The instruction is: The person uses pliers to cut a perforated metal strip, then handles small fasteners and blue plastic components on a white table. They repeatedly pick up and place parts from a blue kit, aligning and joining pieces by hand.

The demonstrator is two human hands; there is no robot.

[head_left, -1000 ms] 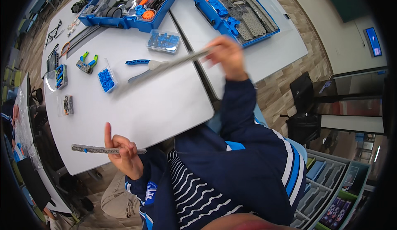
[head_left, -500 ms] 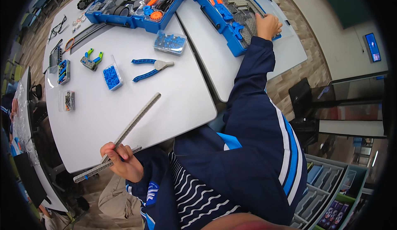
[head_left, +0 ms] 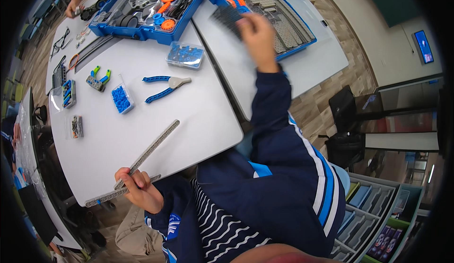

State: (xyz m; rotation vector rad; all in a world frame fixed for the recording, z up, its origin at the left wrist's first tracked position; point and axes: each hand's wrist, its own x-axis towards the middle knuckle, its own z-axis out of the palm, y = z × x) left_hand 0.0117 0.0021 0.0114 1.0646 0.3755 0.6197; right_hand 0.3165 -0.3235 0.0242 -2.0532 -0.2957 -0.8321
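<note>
My left hand (head_left: 142, 192) is closed around two long grey perforated beams (head_left: 150, 152) that meet at an angle near the fingers. One beam slants up over the white table (head_left: 198, 116); the other lies along its near edge, with a small blue pin (head_left: 98, 201) in it. My right hand (head_left: 259, 38), smeared by motion, pinches a dark grey flat piece (head_left: 228, 21), apparently a perforated plate. It is above the left side of an open blue parts box (head_left: 309, 39) with grey beams and orange parts, hiding some of its contents.
Blue-handled pliers (head_left: 163, 87), a tub of blue pins (head_left: 122, 99), a clear box of blue connectors (head_left: 185, 56) and a small green-and-grey assembly (head_left: 98, 79) lie on the table. Behind stands another blue case (head_left: 165, 37). Another person's hand (head_left: 73, 5) is at the far left.
My right hand has moved left from the box's right side and now carries the dark flat piece. My left hand still holds the beams, their upper end slightly lower. Another person's hand has appeared.
</note>
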